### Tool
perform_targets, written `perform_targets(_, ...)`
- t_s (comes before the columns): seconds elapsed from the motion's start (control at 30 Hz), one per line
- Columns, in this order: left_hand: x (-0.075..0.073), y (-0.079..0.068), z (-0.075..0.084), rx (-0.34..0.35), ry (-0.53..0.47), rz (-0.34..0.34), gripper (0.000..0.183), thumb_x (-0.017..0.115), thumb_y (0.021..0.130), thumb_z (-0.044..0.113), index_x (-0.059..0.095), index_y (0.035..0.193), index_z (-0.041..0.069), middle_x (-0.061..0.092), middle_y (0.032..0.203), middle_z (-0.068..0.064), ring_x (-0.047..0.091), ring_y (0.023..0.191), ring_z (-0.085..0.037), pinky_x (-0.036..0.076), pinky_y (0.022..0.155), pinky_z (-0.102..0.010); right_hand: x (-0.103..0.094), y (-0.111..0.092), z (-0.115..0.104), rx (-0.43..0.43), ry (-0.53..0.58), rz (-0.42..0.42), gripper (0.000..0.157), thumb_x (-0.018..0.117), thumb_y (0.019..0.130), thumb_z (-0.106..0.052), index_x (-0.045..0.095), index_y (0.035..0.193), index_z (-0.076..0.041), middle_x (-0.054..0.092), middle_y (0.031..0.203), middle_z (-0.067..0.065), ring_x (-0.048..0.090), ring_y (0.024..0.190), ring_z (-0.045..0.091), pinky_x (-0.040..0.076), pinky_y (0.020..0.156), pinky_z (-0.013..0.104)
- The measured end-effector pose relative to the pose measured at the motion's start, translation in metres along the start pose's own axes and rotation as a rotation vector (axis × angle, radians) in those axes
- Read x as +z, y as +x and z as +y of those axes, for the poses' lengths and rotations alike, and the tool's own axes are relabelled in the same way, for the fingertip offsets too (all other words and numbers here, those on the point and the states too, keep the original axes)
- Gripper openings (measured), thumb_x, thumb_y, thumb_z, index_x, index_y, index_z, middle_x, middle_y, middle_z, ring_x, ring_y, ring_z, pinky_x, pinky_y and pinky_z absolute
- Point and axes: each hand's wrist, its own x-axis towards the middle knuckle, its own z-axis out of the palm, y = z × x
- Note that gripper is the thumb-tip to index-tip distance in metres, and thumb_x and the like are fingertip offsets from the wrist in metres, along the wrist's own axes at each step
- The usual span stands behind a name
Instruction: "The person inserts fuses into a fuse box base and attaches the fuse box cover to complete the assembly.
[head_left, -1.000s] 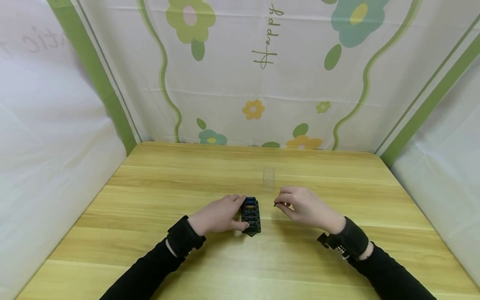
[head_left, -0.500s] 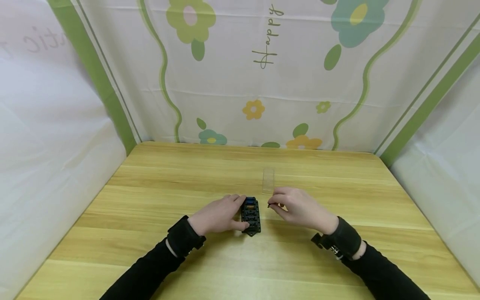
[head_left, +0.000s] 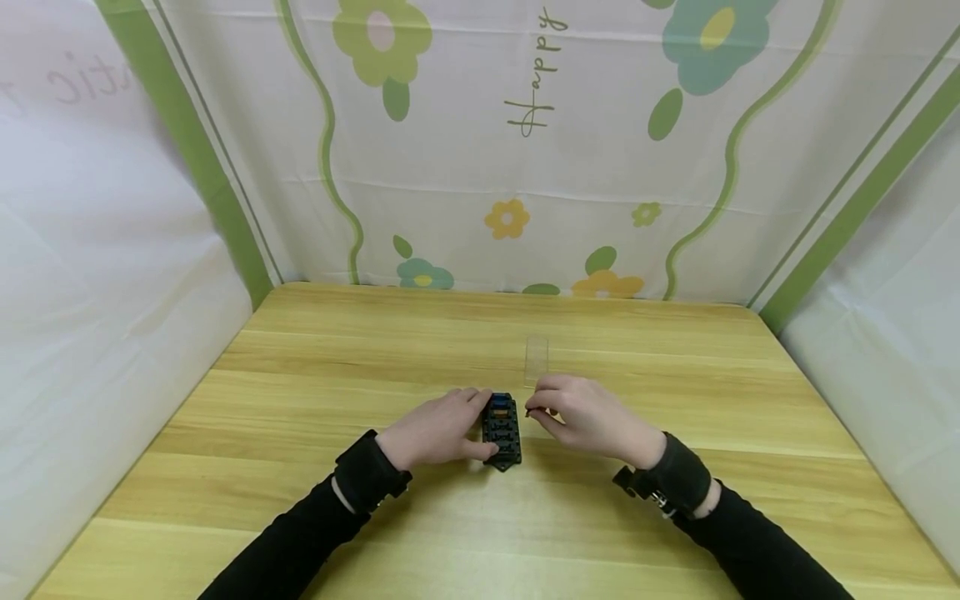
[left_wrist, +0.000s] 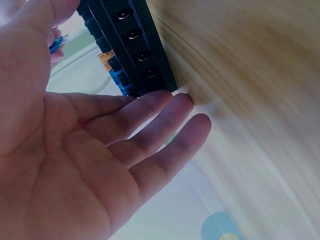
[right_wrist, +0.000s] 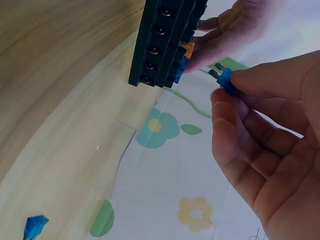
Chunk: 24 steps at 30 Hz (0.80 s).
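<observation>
A black fuse box (head_left: 505, 436) lies lengthwise on the table, with a blue fuse (head_left: 499, 401) and an orange fuse (head_left: 500, 414) seated at its far end. My left hand (head_left: 438, 429) holds the box from its left side, thumb near the close end and index finger at the far corner; the other fingers extend loosely. Just right of the box, my right hand (head_left: 588, 418) pinches a small blue blade fuse (right_wrist: 228, 83) between thumb and index finger. Its metal prongs point away from the fingertips, toward the box but apart from it.
A clear plastic cover (head_left: 536, 360) lies flat behind the right hand. Another loose blue fuse (right_wrist: 35, 226) shows on the table in the right wrist view. A printed cloth (head_left: 465, 158) hangs beyond the table's far edge.
My right hand has moved left with the pinched fuse, closer to the fuse box. The left hand and the box look unmoved.
</observation>
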Motion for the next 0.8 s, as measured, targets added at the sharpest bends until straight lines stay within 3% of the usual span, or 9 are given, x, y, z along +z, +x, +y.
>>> perform_targets(0.8,-0.001,-0.002,-0.001,0.018,-0.01,0.012,0.083,0.053,0.091,0.059,0.031,0.148,0.003,0.044,0.138,-0.013,0.045,0.124,-0.024,0.039,0.097,-0.034,0.012,0.02,-0.012,0.001,0.024,-0.065,0.01,0.069,0.085,-0.009,0.072,0.095,-0.01,0.054,0.082,-0.005,0.045,0.065,0.003,0.038,0.058,0.014)
